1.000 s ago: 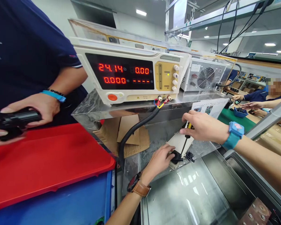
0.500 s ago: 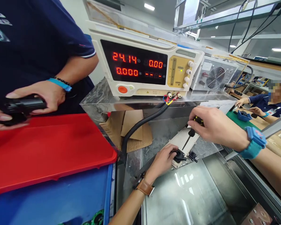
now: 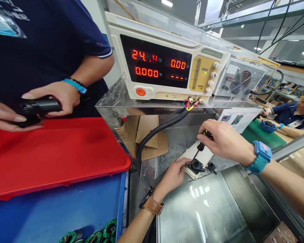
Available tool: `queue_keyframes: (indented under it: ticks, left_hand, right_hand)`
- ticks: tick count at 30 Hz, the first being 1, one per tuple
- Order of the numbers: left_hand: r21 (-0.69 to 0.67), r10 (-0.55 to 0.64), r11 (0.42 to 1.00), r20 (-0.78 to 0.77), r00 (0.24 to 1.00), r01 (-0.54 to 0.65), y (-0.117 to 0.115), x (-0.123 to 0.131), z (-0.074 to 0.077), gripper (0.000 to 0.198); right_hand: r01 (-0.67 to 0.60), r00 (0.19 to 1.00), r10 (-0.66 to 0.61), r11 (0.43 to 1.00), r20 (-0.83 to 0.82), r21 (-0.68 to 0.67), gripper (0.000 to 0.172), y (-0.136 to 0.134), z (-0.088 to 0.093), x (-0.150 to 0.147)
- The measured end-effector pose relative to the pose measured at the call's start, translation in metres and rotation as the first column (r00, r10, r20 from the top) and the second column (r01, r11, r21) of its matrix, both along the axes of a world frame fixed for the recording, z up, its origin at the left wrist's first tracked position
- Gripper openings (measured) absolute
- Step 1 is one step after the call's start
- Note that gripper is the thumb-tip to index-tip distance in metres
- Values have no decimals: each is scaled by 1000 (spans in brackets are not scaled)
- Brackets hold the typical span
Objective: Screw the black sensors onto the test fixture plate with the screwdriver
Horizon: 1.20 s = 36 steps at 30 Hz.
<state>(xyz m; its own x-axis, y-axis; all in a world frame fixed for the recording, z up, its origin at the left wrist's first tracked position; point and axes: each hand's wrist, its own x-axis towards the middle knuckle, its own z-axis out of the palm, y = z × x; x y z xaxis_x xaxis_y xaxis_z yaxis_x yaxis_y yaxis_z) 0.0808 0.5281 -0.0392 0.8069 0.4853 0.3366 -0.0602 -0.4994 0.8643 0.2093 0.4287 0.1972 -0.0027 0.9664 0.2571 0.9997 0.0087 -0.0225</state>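
My right hand [image 3: 219, 138] grips a screwdriver [image 3: 200, 146] by its black and yellow handle, closed around it. The shaft slants down to the left, and its tip is at the upper left edge of a round black plastic housing [image 3: 197, 165] with a side spout. My left hand [image 3: 174, 175] holds this housing at its left edge, fingertips close to the screwdriver tip; the thumb is hidden. The housing rests on a pale flat plate [image 3: 205, 153]. A second, similar black part [image 3: 211, 166] lies just right of it.
Behind stands a power supply [image 3: 162, 64] with red digits, a black corrugated cable [image 3: 164, 127] hanging from it. Cardboard [image 3: 152, 141] lies below. At left, a co-worker's hands [image 3: 63, 96] hold a black cylindrical part above a red tray [image 3: 78, 148]. Another person sits far right.
The screwdriver tip has come down to the housing's left edge. My left fingers have drawn back from the housing's top to its side. The whole view has shifted slightly.
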Motion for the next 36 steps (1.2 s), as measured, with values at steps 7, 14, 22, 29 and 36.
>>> queue_keyframes:
  ticks: [7,14,22,29,36]
  left_hand:
    - [16,-7,1000,25,1000,7,-2,-1,-2,49]
    - [-36,1,999,31,1000,0,-4,0,2,39]
    - [-176,-12,984,100,995,29,2,8,38,25]
    - [-48,105,993,9,994,-104,8,19,40,14]
    - [86,288,955,-41,957,-283,-7,30,39,25]
  right_hand:
    - [49,994,-43,997,105,-55,15,1,3,-10]
    - [422,871,-384,904,307,-66,48,13,9,-50]
    - [-185,952,265,896,152,-404,17,26,30,-33]
    - [307,911,-195,909,364,-282,46,26,38,-38]
    - [75,977,12,915,213,-397,29,15,39,-34]
